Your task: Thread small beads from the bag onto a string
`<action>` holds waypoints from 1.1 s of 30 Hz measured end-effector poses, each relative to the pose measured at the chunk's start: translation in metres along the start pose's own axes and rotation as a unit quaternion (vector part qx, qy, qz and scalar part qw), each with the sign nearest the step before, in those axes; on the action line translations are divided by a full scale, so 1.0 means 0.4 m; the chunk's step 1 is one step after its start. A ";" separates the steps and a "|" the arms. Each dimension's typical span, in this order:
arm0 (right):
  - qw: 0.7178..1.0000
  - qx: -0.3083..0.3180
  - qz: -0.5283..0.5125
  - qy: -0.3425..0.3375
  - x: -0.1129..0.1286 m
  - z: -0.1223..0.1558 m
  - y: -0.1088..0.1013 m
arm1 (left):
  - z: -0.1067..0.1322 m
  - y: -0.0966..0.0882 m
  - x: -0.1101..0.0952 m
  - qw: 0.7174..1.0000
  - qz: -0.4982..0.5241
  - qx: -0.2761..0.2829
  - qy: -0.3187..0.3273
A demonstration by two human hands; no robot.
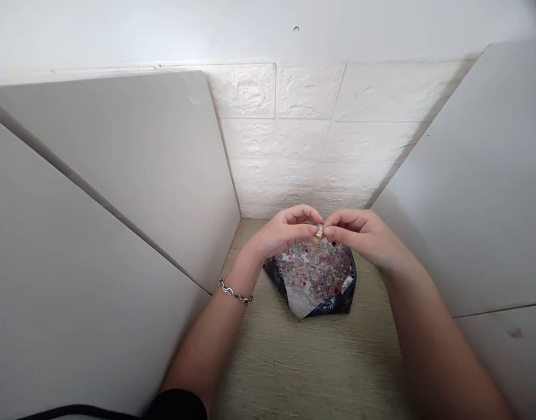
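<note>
Head view: left hand (280,234) and right hand (369,238) pinch clear-yellow beads (319,232) between them, above loose beads (317,269).

My left arm (214,345) and right arm (432,318) reach out and lean in. My left hand (282,232) and right hand (371,238) meet in the middle, thumbs (300,233) close together. Each thumb pinches toward the fingers (300,212), and those fingers are bent.

Room btwn side panels (478,175), wall (303,93) bhnd
</note>
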State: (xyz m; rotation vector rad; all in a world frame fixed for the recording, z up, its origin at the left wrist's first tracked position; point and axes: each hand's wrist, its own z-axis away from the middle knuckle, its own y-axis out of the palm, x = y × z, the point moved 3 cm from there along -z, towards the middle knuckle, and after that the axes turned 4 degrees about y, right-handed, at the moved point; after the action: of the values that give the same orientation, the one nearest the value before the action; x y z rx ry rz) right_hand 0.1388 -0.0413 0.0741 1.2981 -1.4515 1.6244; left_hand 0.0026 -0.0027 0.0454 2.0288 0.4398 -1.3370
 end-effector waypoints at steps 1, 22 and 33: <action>1.000 0.000 0.005 0.001 0.002 0.002 -0.001 | 0.000 -0.002 0.001 1.000 0.005 -0.001 -0.001; 1.000 -0.001 -0.016 -0.015 -0.008 0.002 -0.012 | -0.003 -0.017 0.007 1.000 -0.006 -0.012 0.000; 0.996 -0.016 -0.086 -0.032 -0.022 -0.009 -0.008 | -0.008 -0.008 0.002 0.997 -0.032 -0.068 0.034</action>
State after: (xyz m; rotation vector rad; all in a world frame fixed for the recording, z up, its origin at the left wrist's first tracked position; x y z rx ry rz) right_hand 0.1437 -0.0358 0.0676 1.4266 -1.3556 1.4547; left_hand 0.0032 0.0017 0.0444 1.9670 0.6147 -1.2440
